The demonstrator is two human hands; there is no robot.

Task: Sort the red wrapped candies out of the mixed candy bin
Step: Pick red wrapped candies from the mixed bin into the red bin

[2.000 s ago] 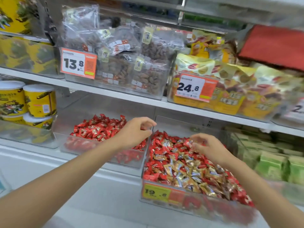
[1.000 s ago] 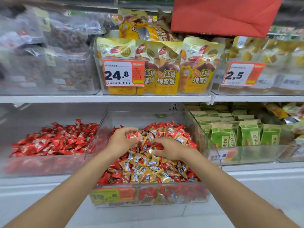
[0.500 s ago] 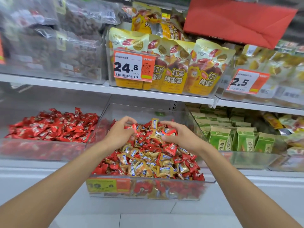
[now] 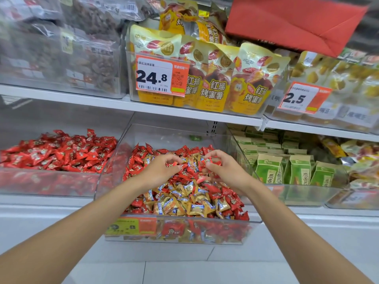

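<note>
On the white shelf (image 4: 41,212), the mixed candy bin (image 4: 184,221) sits at the front edge, between an all-red bin (image 4: 41,181) and green packets (image 4: 299,173). Over its middle, the left hand (image 4: 162,171) and right hand (image 4: 227,173), fingers curled narrow, each pinch one of the red wrapped candies (image 4: 139,162), which ring gold candies (image 4: 184,201).

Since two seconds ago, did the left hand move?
Yes. The left hand went rightward, from over the all-red bin to the middle of the mixed candy bin.
</note>
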